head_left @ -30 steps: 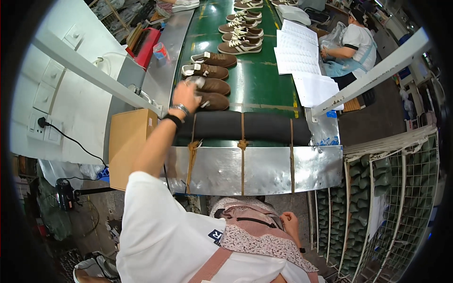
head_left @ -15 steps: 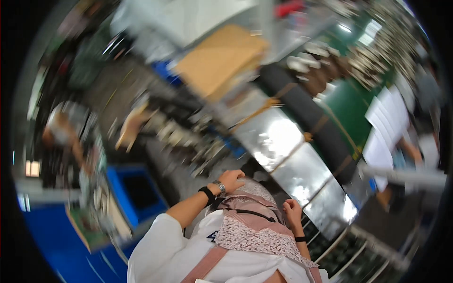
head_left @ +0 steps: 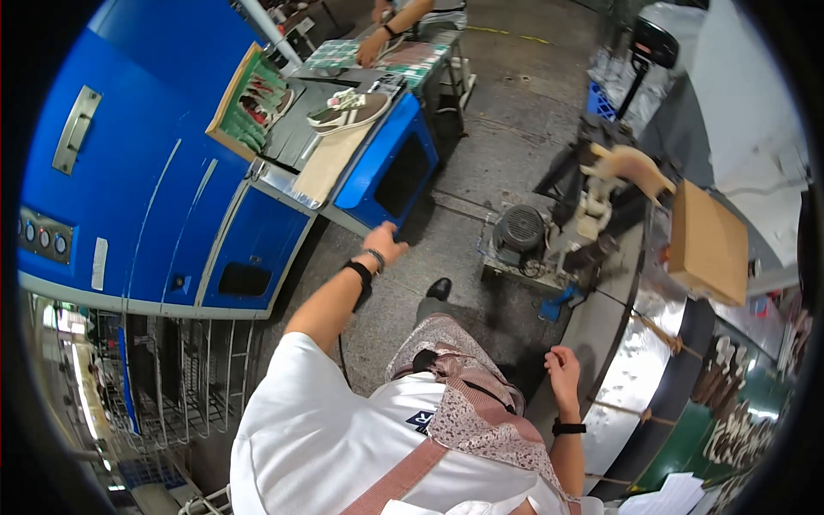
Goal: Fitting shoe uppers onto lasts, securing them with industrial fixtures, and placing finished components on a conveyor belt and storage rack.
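My left hand (head_left: 385, 245) reaches forward over the floor, empty, with its fingers loosely apart. A metal watch and a black band circle that wrist. It is nearest the blue end housing (head_left: 403, 159) of a conveyor, apart from it. On the conveyor's beige belt (head_left: 330, 163) rests a brown low shoe (head_left: 350, 113) with a white sole and pale laces. My right hand (head_left: 562, 374) hangs low at my side, empty, its fingers loosely bent and apart. It is beside the shiny metal edge (head_left: 631, 365) of a long bench.
A large blue machine (head_left: 120, 163) with a wire rack (head_left: 184, 378) stands left. Beyond the conveyor, a co-worker's hand (head_left: 371, 49) works at a patterned table. A motor (head_left: 520, 228) sits on the floor at right, near a cardboard box (head_left: 708, 242). Light-soled shoes (head_left: 738, 438) fill the far right.
My view has swung left, bringing the blue machine, conveyor and shoe closer into view; the metal bench has shifted right. My left arm has stretched forward from near my body.
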Available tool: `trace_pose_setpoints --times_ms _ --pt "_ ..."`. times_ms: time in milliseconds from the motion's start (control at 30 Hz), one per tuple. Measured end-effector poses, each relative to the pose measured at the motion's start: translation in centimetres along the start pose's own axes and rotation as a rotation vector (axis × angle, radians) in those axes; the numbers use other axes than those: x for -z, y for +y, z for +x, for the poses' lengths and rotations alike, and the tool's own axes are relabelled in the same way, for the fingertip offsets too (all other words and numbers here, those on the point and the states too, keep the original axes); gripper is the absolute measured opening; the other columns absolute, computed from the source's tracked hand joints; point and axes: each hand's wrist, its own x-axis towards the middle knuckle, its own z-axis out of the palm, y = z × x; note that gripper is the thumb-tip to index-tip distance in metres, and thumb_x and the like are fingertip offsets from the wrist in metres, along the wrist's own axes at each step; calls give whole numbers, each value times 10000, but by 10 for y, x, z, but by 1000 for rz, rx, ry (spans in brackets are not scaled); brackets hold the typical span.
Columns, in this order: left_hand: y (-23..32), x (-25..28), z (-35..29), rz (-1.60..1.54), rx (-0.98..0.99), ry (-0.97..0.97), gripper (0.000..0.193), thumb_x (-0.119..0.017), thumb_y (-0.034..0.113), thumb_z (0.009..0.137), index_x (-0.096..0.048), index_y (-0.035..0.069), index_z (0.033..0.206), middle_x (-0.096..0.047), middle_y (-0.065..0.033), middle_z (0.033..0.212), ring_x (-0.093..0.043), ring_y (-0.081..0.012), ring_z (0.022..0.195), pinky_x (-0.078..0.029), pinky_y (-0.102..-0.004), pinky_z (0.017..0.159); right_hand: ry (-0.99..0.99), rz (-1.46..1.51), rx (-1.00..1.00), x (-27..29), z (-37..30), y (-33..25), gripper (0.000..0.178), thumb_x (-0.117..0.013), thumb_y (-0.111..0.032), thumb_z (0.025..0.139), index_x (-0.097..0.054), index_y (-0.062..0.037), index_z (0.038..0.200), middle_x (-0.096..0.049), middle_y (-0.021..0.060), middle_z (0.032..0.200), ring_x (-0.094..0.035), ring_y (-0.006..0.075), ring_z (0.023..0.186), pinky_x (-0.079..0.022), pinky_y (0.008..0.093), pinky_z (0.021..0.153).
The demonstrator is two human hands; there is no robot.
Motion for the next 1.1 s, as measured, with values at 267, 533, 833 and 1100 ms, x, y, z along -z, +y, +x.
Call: trace_pose_setpoints --times_ms 267,533,833,1100 --pt "-89 164 252 163 -193 393 832 -866 299 723 -456 28 1393 -535 -224 1368 -471 -397 1323 -455 -478 1077 21 -66 177 -150 111 -118 146 -657 -45 947 -628 7 1081 -662 32 838 -613 99 721 -501 247 679" --pt "-110 228 403 376 -69 87 988 -924 397 609 -485 85 1437 -601 -174 1350 -595 -354 1237 -484 -487 1041 -37 -284 -111 -217 34 -95 256 -703 -109 920 -655 8 1142 -699 55 851 -651 120 748 -521 280 657" --pt "-33 193 296 429 -420 -72 624 -922 425 604 -681 22 1013 -691 -166 1042 -657 -342 1028 -555 -434 890 181 178 -449 -206 6 -48 216 -646 -181 948 -635 -21 1092 -687 66 812 -632 128 668 -519 300 572" --pt "158 86 22 88 -1480 -93 627 -874 244 580 -664 84 1149 -657 -74 1031 -629 -265 1038 -456 -439 957 -318 1352 -478 -152 79 -161 707 -380 -597 1057 -442 -58 1510 -567 101 1449 -584 313 1258 -490 487 1054"
